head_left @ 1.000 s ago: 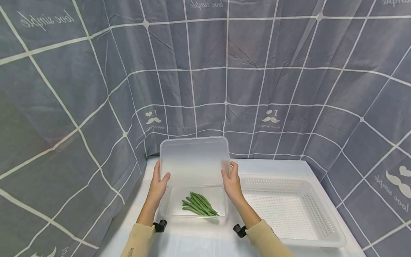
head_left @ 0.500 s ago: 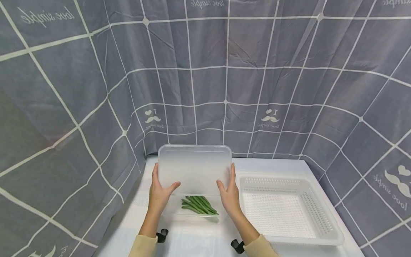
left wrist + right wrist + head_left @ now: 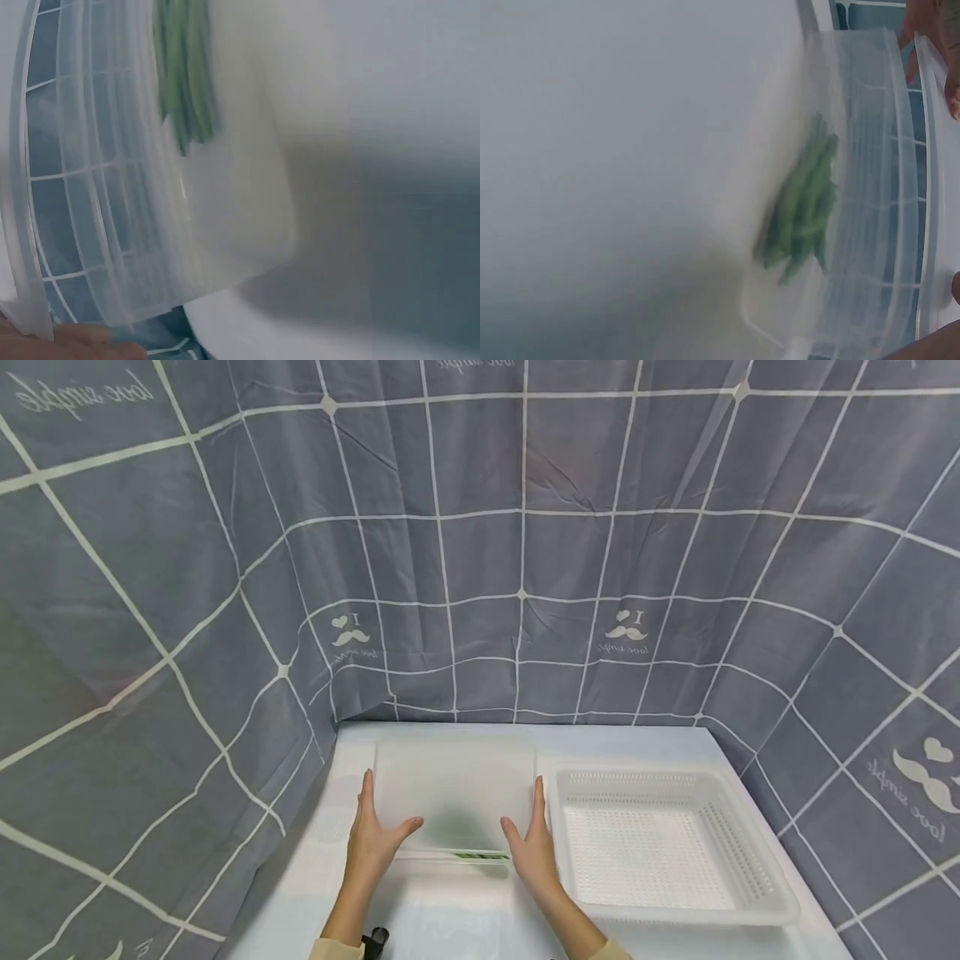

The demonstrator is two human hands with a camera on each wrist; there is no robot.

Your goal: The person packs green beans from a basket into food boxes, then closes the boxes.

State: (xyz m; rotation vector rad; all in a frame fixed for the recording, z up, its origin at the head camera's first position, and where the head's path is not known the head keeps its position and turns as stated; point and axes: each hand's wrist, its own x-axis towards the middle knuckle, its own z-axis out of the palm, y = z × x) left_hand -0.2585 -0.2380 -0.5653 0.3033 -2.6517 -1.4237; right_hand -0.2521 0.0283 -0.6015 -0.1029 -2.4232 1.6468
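A translucent plastic lid (image 3: 453, 777) spans both hands in the head view, just above a clear food container (image 3: 240, 247). My left hand (image 3: 372, 839) holds the lid by its left edge, thumb on top and fingers along the side. On the opposite edge, my right hand (image 3: 534, 852) grips it the same way. Several green beans (image 3: 802, 202) lie inside the container, seen through its wall in both wrist views. From above, the lid covers most of them; only a green strip shows at the near side. A gap separates lid and container rim in the wrist views.
A white perforated plastic basket (image 3: 652, 852) stands to the right of the container on the white table (image 3: 300, 877). A grey grid-patterned curtain (image 3: 480, 552) hangs behind the table and along both sides.
Both hands have lowered the lid from a steep tilt to nearly flat over the container. The beans, in plain sight before, are now mostly covered. The basket stays in place.
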